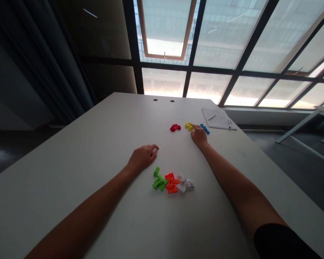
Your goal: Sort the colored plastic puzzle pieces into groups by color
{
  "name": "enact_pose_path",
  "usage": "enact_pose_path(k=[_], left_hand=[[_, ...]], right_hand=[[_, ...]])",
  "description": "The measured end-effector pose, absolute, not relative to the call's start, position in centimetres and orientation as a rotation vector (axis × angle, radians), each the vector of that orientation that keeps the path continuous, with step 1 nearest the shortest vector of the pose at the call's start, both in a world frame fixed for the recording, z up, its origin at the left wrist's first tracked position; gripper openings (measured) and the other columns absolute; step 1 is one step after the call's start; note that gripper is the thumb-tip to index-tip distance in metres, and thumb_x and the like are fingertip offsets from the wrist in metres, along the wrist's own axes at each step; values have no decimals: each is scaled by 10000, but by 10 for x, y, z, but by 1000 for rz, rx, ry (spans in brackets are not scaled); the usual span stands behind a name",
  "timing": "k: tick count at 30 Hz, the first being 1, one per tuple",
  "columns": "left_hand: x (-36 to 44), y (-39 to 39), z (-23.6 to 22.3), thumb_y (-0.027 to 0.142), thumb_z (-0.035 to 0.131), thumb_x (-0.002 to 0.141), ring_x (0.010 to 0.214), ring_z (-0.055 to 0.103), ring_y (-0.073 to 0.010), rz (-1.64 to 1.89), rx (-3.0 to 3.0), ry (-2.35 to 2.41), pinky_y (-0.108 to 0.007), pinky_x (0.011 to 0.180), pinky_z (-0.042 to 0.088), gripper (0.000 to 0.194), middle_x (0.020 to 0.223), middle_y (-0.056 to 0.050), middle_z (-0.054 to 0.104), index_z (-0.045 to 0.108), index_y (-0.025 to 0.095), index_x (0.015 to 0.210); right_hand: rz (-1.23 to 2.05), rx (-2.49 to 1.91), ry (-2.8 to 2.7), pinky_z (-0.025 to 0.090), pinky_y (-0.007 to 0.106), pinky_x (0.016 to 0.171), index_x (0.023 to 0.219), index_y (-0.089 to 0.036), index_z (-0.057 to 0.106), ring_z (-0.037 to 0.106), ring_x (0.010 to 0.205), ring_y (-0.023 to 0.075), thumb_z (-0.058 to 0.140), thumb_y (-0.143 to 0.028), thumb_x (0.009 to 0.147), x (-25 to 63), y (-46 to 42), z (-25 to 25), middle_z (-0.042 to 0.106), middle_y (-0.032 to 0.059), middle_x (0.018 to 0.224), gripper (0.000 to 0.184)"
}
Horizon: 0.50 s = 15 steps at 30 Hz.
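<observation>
Yellow pieces [188, 126] lie far off, just left of the closer right hand [199, 136] — whether gripped, I cannot tell — while the left hand [142, 157], nearer and left, rests half-curled, its hold unclear.

I have the right hand [199, 136] at the yellow pieces [188, 126], fingertips at their edge — red pieces [175, 128] lie to the left, blue pieces [205, 129] just to the right. On my feed the left hand [142, 157] rests half-curled on the white table [97, 158]; nearer the camera sit green pieces [160, 182], orange pieces [172, 185] and white pieces [181, 189].
</observation>
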<state>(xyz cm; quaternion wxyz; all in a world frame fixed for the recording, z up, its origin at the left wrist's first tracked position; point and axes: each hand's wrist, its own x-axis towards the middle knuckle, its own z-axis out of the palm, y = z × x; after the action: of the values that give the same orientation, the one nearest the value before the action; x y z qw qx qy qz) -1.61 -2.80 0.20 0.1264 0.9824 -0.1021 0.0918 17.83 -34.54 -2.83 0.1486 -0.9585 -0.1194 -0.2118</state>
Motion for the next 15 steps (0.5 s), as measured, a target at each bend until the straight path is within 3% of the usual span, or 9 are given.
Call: enact_pose_path(k=[5, 15], left_hand=[[-16, -28, 3, 346, 489, 1010, 970, 717, -233, 265, 2851, -284, -319, 774, 513, 309, 1078, -44, 788, 727, 293, 1201], [-16, -26, 0, 367, 479, 1022, 992, 719, -233, 270, 2831, -295, -316, 789, 517, 324, 1109, -45, 790, 729, 295, 1215]], right_hand=[[-564, -2801, -290, 493, 407, 1017, 1348, -113, 686, 671, 1134, 310, 536, -171, 984, 171, -344, -28, 733, 198, 1257, 398], [-479, -2869, -394, 454, 382, 1044, 1278, -155, 748, 655, 1196, 297, 499, -166, 1020, 155, -341, -23, 750, 157, 1285, 359]])
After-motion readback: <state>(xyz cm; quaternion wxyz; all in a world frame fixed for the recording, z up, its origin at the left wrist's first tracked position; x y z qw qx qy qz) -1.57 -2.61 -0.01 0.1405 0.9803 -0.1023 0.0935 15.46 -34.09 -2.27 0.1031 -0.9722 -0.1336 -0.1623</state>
